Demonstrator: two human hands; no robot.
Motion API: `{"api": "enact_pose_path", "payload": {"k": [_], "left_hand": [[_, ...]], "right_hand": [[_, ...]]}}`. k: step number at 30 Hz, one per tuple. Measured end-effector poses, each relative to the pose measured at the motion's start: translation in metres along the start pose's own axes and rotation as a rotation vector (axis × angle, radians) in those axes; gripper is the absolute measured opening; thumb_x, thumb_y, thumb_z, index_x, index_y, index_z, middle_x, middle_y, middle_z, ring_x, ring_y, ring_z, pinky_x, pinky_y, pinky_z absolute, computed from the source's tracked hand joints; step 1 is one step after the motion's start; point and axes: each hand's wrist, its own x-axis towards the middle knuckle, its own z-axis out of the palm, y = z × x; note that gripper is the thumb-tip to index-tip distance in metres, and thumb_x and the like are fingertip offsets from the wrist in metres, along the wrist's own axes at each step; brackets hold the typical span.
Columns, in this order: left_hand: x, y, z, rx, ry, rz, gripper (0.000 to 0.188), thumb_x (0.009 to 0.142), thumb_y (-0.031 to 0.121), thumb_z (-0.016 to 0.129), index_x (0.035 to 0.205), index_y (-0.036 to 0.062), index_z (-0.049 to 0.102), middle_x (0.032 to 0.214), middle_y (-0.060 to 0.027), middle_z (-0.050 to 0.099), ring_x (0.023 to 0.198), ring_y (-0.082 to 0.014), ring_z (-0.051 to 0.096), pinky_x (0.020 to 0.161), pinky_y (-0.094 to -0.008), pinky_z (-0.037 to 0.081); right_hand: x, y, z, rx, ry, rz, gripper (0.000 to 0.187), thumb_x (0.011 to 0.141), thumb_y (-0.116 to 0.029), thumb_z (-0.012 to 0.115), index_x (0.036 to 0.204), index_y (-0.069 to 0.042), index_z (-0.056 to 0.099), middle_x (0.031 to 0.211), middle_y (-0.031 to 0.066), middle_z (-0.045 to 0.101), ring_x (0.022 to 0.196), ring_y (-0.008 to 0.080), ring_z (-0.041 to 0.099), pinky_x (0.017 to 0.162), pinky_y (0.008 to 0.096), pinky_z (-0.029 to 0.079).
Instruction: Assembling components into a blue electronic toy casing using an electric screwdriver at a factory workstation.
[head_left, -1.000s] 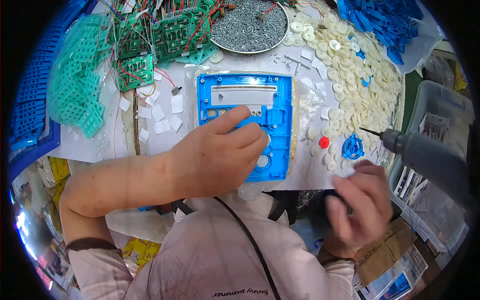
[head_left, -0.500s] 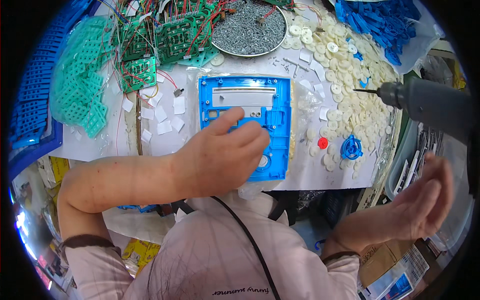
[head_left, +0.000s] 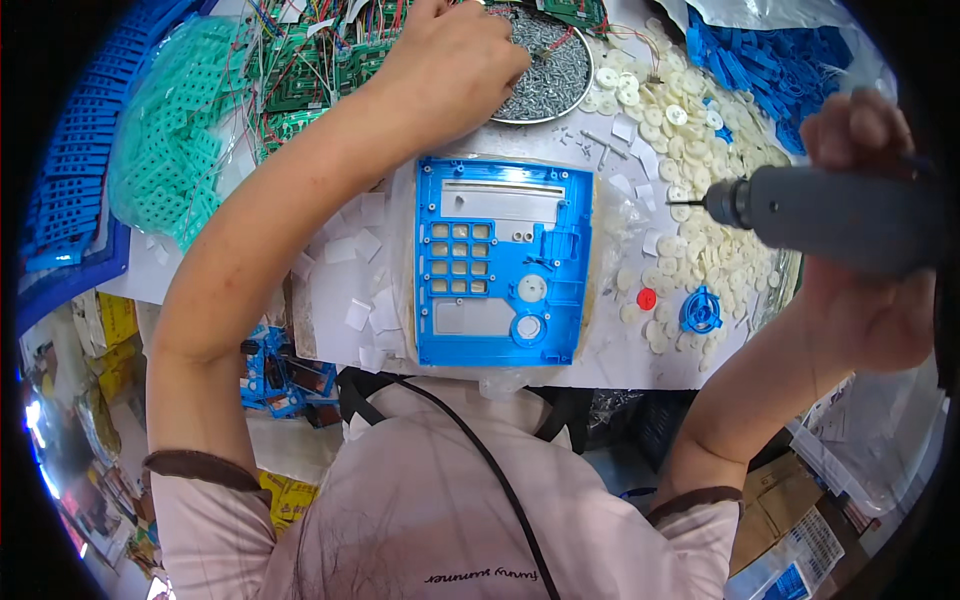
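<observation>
My left hand (head_left: 455, 75) is over the left side of a round metal dish of screws (head_left: 548, 85). Its fingers are curled in; what they pinch, if anything, is hidden. At the far right, my right hand (head_left: 858, 135) is wrapped around a grey electric screwdriver (head_left: 840, 215), whose thin bit points left. A blue plastic housing (head_left: 505, 262) lies in front of me, its inner side up, with a grid of square keypad openings, a pale window strip and round openings. Neither hand touches it.
Green circuit boards (head_left: 290, 80) with wires lie at the back left, beside a bag of mint-green keypad pieces (head_left: 175, 150). Cream plastic discs (head_left: 690, 150) cover the right, with a red disc (head_left: 646, 299) and a blue ring part (head_left: 701, 311). Blue strips (head_left: 745, 70) fill the back right.
My left hand has left the blue housing and moved up to the screw dish. My right hand, formerly apart below the screwdriver, now grips it; the screwdriver has shifted slightly left.
</observation>
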Motion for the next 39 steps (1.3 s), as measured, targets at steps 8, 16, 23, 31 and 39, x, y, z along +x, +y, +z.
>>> {"api": "enact_pose_path", "payload": {"k": [8, 16, 23, 31, 39], "left_hand": [[-0.01, 0.004, -0.01, -0.14, 0.035, 0.059, 0.006, 0.082, 0.016, 0.068, 0.08, 0.0108, 0.064, 0.084, -0.0059, 0.06, 0.088, -0.0273, 0.058, 0.083, -0.0438, 0.04], [-0.092, 0.107, -0.053, -0.665, -0.052, 0.097, 0.011, 0.082, 0.014, 0.074, 0.089, 0.0151, 0.066, 0.09, 0.0036, 0.066, 0.079, -0.0169, 0.058, 0.089, -0.0444, 0.034], [-0.103, 0.114, -0.048, -0.912, 0.007, -0.029, 0.018, 0.079, 0.011, 0.078, 0.094, 0.0159, 0.069, 0.089, 0.0045, 0.068, 0.078, -0.0156, 0.059, 0.088, -0.0436, 0.034], [-0.099, 0.114, -0.047, -0.713, 0.115, 0.073, 0.022, 0.075, 0.017, 0.08, 0.093, 0.0154, 0.067, 0.084, 0.0031, 0.065, 0.076, -0.0168, 0.059, 0.087, -0.0462, 0.036], [-0.112, 0.097, -0.047, -0.513, 0.035, 0.178, 0.041, 0.071, 0.034, 0.08, 0.105, 0.0119, 0.07, 0.111, -0.0001, 0.064, 0.102, -0.0187, 0.059, 0.103, -0.0534, 0.034]], "right_hand": [[-0.023, -0.004, 0.045, 0.077, 0.04, 0.063, 0.055, 0.089, -0.037, 0.062, 0.135, -0.011, 0.046, 0.095, 0.0052, 0.053, 0.084, 0.0182, 0.046, 0.082, 0.0378, 0.039], [-0.044, -0.031, 0.119, 0.543, 0.192, 0.123, 0.042, 0.085, -0.021, 0.079, 0.117, -0.023, 0.052, 0.061, -0.005, 0.059, 0.05, 0.0094, 0.053, 0.053, 0.0271, 0.049], [-0.042, -0.032, 0.132, 0.526, 0.224, 0.074, 0.037, 0.087, -0.021, 0.078, 0.115, -0.022, 0.053, 0.059, -0.0055, 0.059, 0.048, 0.0088, 0.056, 0.053, 0.0275, 0.052], [-0.049, -0.026, 0.134, 0.537, 0.212, 0.057, 0.037, 0.086, -0.022, 0.079, 0.112, -0.02, 0.052, 0.063, -0.0038, 0.06, 0.048, 0.0092, 0.055, 0.052, 0.0271, 0.052], [-0.063, -0.021, 0.117, 0.484, 0.254, 0.035, 0.04, 0.087, -0.024, 0.078, 0.116, -0.02, 0.05, 0.065, -0.0038, 0.061, 0.051, 0.008, 0.054, 0.054, 0.0254, 0.052]]}}
